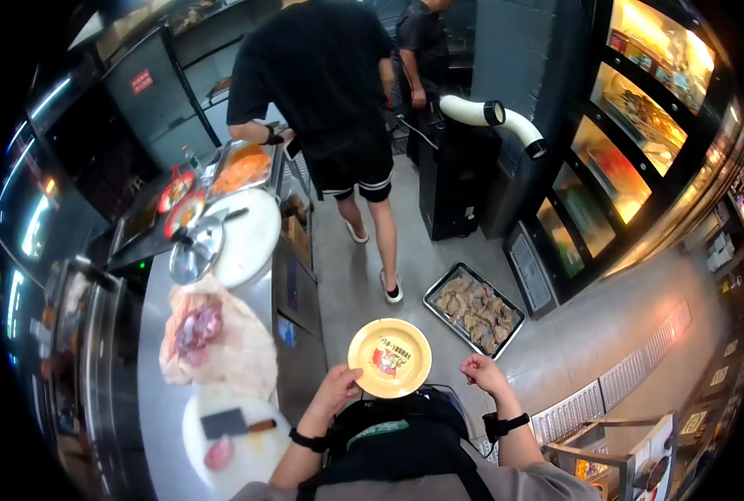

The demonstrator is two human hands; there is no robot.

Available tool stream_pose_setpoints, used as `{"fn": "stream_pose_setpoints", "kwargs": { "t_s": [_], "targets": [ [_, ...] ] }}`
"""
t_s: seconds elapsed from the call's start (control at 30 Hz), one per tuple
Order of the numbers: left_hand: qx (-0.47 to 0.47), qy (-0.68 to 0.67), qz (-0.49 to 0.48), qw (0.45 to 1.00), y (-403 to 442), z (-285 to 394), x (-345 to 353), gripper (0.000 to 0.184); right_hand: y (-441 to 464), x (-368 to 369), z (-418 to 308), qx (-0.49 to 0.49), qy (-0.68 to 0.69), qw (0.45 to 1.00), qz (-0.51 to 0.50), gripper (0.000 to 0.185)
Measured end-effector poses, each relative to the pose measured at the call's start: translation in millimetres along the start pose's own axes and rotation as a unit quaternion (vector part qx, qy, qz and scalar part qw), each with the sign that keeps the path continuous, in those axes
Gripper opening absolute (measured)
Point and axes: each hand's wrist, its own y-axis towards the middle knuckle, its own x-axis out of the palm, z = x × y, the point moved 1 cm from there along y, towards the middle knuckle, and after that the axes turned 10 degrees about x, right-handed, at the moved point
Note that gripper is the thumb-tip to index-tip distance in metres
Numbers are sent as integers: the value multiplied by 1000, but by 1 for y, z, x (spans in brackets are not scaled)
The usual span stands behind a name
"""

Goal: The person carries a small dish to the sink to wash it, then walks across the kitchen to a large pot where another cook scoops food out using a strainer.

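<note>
My left hand (338, 387) grips the left rim of a round yellow plate (389, 358) with a red and black print in its middle. The plate is held in front of my body, its face up. To the right of the plate, my right hand (482, 372) is raised with its fingers curled together, touching neither the plate nor the tray. Whether something small is between those fingers cannot be made out. A metal tray of meat pieces (475, 309) lies on the floor beyond my right hand.
At left, a steel counter (156, 334) bears raw meat (247, 355), a cleaver (224, 423) on a white board and a metal lid. A person in black (322, 92) walks ahead; another person (422, 50) stands further back. Lit display cabinets (610, 163) line the right.
</note>
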Motion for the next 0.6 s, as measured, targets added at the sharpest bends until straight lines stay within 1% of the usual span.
{"fn": "stream_pose_setpoints", "kwargs": {
  "t_s": [0.07,0.1,0.13,0.17,0.2,0.23,0.27,0.3,0.33,0.37,0.4,0.43,0.5,0.6],
  "targets": [
    [2,10,14,1000,55,25,7,14,64,-8,-31,-25,4,999,-30,10],
    [7,26,27,999,81,47,8,13,96,-10,-53,-14,3,999,-41,11],
    [2,52,59,997,108,65,7,12,132,-11,-80,-22,-27,998,-52,12],
    [21,53,81,995,131,88,12,12,160,-10,-108,-26,-60,996,-65,12],
    [37,51,105,992,152,108,14,11,182,-4,-142,-52,-48,994,-87,13],
    [48,41,97,993,174,121,3,11,202,2,-177,-72,-37,991,-108,15],
    [68,37,115,990,199,139,-1,12,217,6,-223,-78,-81,986,-124,15],
    [79,26,109,991,220,153,-8,8,236,10,-265,-83,-129,978,-142,16],
    [95,22,115,989,246,158,-22,7,263,15,-293,-101,-137,972,-161,16],
    [110,37,144,983,270,176,-19,10,292,21,-317,-117,-145,965,-183,16],
    [119,34,146,982,288,186,-24,12,316,28,-340,-117,-124,964,-205,15],
    [128,27,167,977,309,191,-41,13,339,42,-360,-116,-101,962,-225,14],
    [140,3,165,976,341,206,-59,15,370,61,-402,-84,-97,956,-262,13],
    [118,-21,176,977,409,224,-84,17,436,77,-452,-72,-92,952,-284,12]
  ]
}}
